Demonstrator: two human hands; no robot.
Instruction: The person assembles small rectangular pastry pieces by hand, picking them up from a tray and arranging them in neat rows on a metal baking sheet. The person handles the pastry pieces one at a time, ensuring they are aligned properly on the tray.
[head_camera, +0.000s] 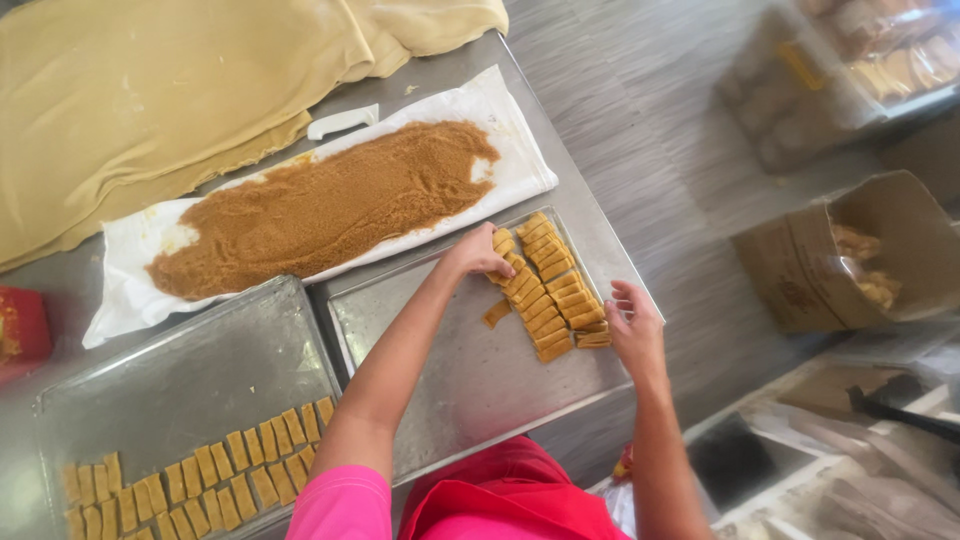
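Observation:
My left hand (478, 255) rests fingers-down on the top end of a row of small orange-brown pastry strips (551, 290) packed on a metal tray (470, 370). My right hand (634, 325) hovers open at the tray's right edge, fingertips near the lower strips. One loose strip (496, 313) lies apart on the tray, left of the rows. Whether the left fingers pinch a strip is hidden.
A second metal tray (190, 370) at left holds rows of strips (200, 480). Behind lies a white cloth (520, 170) with brown crumb filling (320, 205), a white scraper (342, 121) and a big dough sheet (150, 90). A cardboard box (850, 260) stands on the floor at right.

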